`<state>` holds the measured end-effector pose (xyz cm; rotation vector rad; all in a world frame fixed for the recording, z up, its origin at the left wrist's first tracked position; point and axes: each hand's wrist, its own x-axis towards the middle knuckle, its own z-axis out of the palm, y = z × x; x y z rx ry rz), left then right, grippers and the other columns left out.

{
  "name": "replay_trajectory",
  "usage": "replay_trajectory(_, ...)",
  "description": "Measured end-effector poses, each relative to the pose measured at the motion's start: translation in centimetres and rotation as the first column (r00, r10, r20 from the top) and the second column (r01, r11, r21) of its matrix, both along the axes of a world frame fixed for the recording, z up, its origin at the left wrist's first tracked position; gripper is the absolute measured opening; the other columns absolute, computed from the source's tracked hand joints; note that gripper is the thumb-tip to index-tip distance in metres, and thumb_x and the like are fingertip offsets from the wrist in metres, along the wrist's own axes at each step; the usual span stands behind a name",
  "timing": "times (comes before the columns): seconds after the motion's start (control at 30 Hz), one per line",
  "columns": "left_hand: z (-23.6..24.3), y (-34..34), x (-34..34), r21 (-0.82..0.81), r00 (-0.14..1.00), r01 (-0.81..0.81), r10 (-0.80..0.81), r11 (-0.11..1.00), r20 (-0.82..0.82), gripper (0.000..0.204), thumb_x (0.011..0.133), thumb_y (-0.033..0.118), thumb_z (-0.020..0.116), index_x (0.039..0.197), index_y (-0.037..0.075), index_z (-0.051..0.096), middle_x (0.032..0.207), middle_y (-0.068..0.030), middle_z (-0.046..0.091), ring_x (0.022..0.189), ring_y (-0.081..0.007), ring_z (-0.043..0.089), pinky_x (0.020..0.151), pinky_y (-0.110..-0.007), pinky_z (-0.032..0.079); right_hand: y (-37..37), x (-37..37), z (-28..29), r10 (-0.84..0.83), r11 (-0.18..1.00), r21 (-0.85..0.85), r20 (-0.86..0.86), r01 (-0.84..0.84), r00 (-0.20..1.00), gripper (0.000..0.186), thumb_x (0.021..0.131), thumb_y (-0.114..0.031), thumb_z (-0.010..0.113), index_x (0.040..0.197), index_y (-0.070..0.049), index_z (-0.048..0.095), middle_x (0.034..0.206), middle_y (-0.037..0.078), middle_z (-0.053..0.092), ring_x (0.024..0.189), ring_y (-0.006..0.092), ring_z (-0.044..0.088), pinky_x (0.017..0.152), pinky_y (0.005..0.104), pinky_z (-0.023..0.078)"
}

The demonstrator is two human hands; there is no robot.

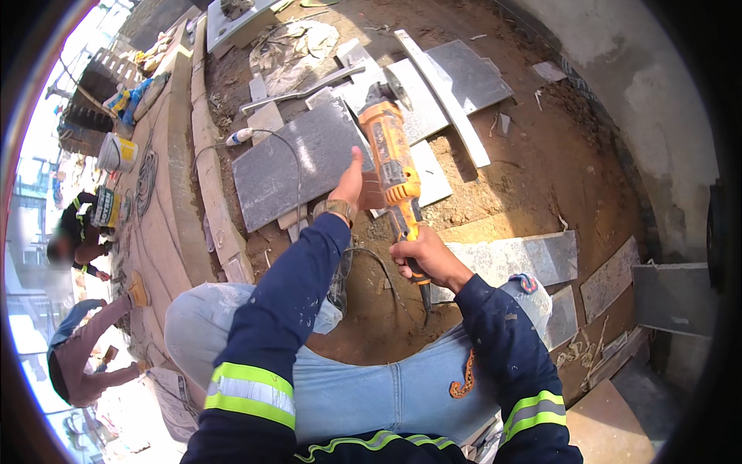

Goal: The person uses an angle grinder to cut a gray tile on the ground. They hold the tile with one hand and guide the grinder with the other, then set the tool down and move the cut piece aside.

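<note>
My right hand (433, 257) is wrapped round the rear handle of an orange angle grinder (391, 158). The grinder points away from me, with its disc (398, 88) at the far end above the pale slabs; I cannot tell whether the disc spins or touches one. My left hand (352, 187) is beside the tool's body, at the near right corner of a dark grey stone slab (297, 158). Its thumb is stretched up and its fingers, partly in shadow, seem apart. A black cord (427, 305) leaves the handle's lower end between my knees.
A long pale strip (444, 97) lies across white and grey slabs ahead. A cord with a white connector (240, 137) crosses the dark slab. More slabs (549, 255) rest on the dirt at right by a concrete wall (657, 139). Two people and a bucket (117, 152) are at left.
</note>
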<state>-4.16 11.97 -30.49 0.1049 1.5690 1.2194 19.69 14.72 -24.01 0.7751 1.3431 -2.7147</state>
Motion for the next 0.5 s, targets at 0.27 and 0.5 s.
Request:
replay_trajectory(0.27, 0.8, 3.2, 6.1, 0.467, 0.928, -0.352, 0.237, 0.811, 0.288, 0.084, 0.081, 0.078, 0.051, 0.110, -0.001, 0.053, 0.097, -0.0187, 0.064, 0.085, -0.0283, 0.068, 0.071, -0.043, 0.059, 2.6, 3.1, -3.5, 0.158, 0.889, 0.383, 0.258, -0.251, 0.953, 0.042, 0.090, -0.041, 0.064, 0.084, -0.001, 0.054, 0.061, 0.005, 0.057, 0.046, 0.0136, 0.056, 0.044, 0.0275, 0.044)
replay_trajectory(0.5, -0.8, 4.2, 8.6, 0.514, 0.929, -0.360, 0.245, 0.779, 0.279, 0.066, 0.084, 0.057, 0.062, 0.115, -0.001, 0.051, 0.095, -0.0169, 0.063, 0.082, -0.0283, 0.068, 0.069, -0.041, 0.059, 2.9, 5.1, -6.5, -0.010, 0.996, -0.086, 0.242, 0.032, 0.970, 0.059, 0.102, -0.057, 0.027, 0.115, -0.005, 0.050, 0.080, 0.011, 0.063, 0.054, 0.0168, 0.059, 0.050, 0.0310, 0.050)
